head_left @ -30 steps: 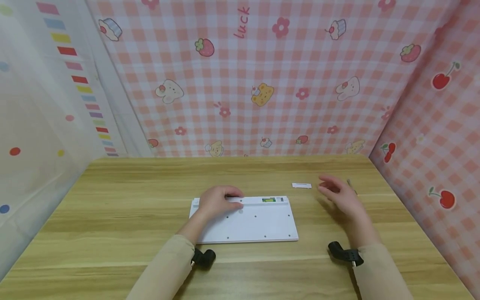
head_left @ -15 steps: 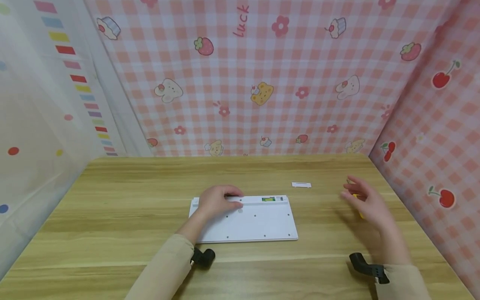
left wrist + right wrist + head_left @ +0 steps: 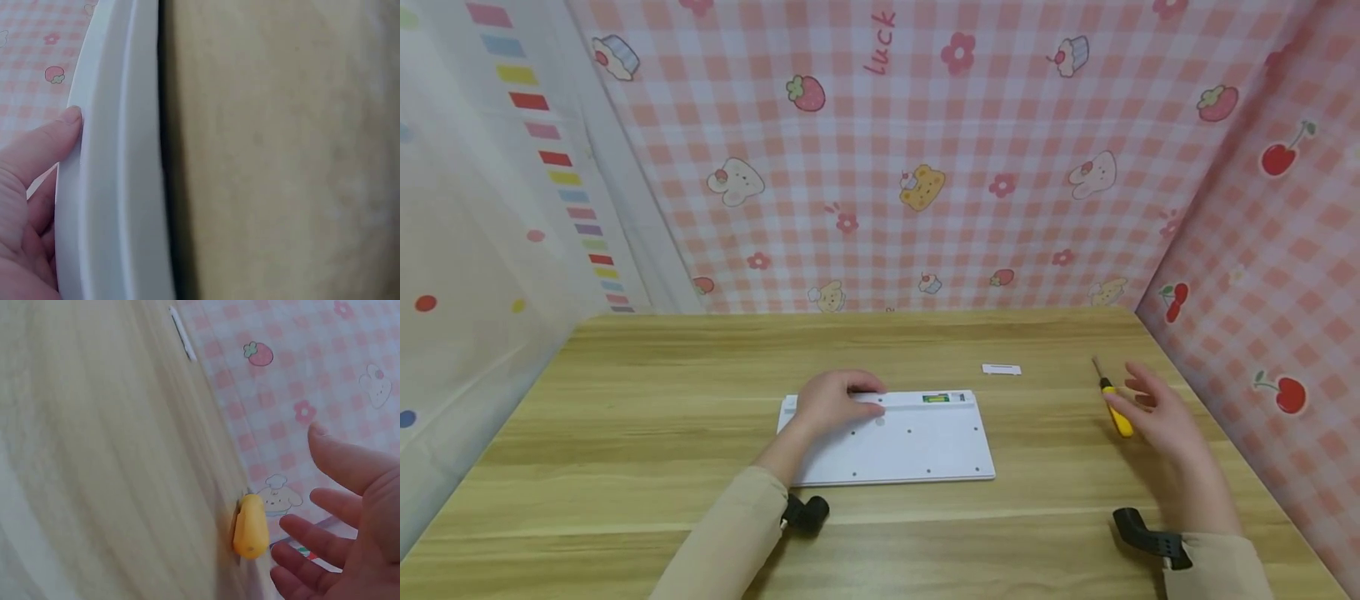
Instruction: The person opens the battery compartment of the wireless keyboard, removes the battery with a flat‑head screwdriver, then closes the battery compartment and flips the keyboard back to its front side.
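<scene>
A white keyboard point(image 3: 910, 454) lies underside up on the table, small dark screw spots across its back. My left hand point(image 3: 835, 404) grips its far edge; the left wrist view has the thumb point(image 3: 47, 145) against the white edge point(image 3: 103, 162) and the fingers partly hidden behind. A green battery point(image 3: 936, 398) shows in the uncovered slot at the far right. On the right lies a screwdriver point(image 3: 1117, 411) with a yellow handle. My right hand point(image 3: 1165, 417) hovers just right of it, fingers spread and apart from the handle point(image 3: 251, 528), holding nothing.
Behind the keyboard, to its right, lies a small white battery cover point(image 3: 1002, 369). The wooden table point(image 3: 625, 433) ends at a pink checked curtain point(image 3: 850, 133) at the back, with more cloth on both sides. Black wrist cameras sit on both forearms.
My right hand has moved right, from beside the battery cover past the screwdriver, which now shows almost whole. My left hand and the keyboard have stayed in place.
</scene>
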`<state>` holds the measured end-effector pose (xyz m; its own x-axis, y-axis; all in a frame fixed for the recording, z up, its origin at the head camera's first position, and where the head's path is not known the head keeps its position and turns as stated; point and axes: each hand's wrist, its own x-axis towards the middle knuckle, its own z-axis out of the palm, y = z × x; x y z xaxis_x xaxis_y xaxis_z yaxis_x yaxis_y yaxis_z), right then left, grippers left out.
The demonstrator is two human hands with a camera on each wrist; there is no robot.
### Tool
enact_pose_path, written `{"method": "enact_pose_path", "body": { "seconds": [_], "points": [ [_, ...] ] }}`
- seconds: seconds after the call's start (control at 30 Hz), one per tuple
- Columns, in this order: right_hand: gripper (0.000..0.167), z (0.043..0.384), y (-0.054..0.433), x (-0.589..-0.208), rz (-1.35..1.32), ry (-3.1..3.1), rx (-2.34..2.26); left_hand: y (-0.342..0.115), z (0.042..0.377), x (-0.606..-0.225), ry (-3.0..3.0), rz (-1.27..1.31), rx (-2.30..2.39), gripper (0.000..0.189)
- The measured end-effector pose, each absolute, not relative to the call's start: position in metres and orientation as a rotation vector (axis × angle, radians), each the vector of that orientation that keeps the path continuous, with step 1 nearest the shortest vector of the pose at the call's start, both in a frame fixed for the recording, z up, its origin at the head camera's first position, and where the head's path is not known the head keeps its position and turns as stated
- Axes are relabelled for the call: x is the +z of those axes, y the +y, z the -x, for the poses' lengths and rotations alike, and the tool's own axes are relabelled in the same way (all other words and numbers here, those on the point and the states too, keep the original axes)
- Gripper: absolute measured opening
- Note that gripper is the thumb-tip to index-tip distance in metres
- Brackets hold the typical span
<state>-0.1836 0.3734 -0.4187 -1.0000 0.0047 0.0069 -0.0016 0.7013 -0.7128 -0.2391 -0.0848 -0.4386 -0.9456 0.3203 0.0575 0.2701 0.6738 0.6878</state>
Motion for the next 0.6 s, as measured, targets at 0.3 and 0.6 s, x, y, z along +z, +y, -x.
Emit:
{"method": "enact_pose_path", "body": {
  "seconds": [0.3, 0.6],
  "points": [
    [0.074, 0.185, 0.378, -0.427, -0.001, -2.962, 1.204, -0.085, 0.243, -0.436, 2.719, -0.45, 1.209, 0.024],
    [0.071, 0.189, 0.382, -0.439, 0.039, -2.958, 1.074, -0.084, 0.241, -0.433, 2.667, -0.428, 1.298, 0.028]
  ]
}}
